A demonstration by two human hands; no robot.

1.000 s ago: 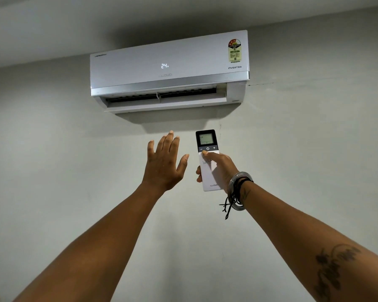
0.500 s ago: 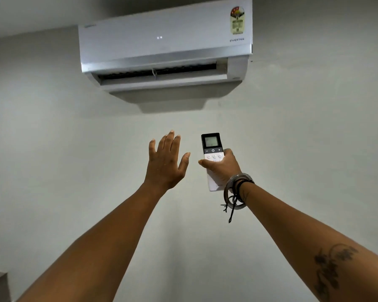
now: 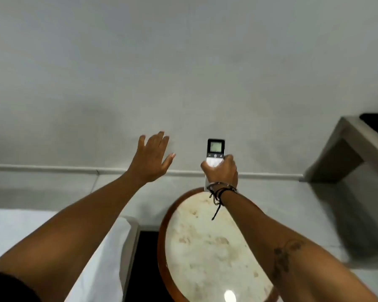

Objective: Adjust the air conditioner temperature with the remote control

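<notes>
White remote control [image 3: 215, 155] stands upright in the right hand [image 3: 222, 171], whose grip is wrapped around its lower body, thumb near the buttons below the screen. The left hand [image 3: 153, 159] hangs spread and empty beside it. Half a second ago the air conditioner filled the upper view; now it is out of sight, with a round marble worktop [image 3: 207, 247] below. Re-aim at the unit before pressing.

Plain pale grey wall [image 3: 183, 62] fills upper view. Light skirting strip [image 3: 52, 168] along its base, grey floor [image 3: 292, 214] below. Round table [image 3: 205, 247], marble-look top, brown wooden rim, glare spot near edge. White bedding [image 3: 92, 258] at left. Grey desk [image 3: 345, 149] at right, dark object on top.
</notes>
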